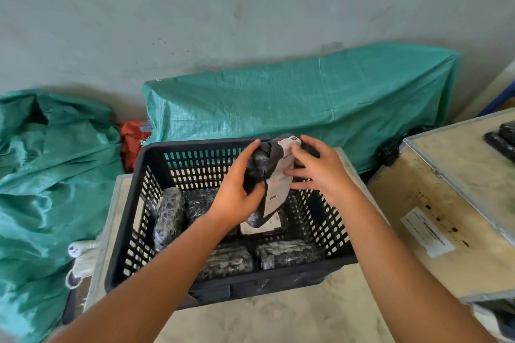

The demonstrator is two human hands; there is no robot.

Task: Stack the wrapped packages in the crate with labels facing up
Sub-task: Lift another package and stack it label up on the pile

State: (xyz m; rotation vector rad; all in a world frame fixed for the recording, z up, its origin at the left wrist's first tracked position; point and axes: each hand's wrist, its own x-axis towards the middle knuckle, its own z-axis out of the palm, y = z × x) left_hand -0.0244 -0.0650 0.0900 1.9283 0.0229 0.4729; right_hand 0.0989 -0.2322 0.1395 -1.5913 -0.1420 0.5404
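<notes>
A: What is the biggest thing here?
B: A green tarp (301,100) lies over something against the wall (223,3), and a second tarp (50,170) is crumpled at the left. In front stands a black crate (145,203) with slotted walls, on a pale wooden surface (292,312). A wooden box (434,211) with a white sticker is just beside it on the right.

A: And inside the crate?
B: Several wrapped packages lie on the bottom. One (169,217) is at the left wall, two (289,255) are near the front wall, and one with its label up (267,227) is in the middle.

A: What do the hands do?
B: They hold one package (267,172) above the crate, almost upright, with the white label toward the right. The left hand (237,192) grips its dark side, fingers closed around it. The right hand (320,167) touches the label side with spread fingers.
</notes>
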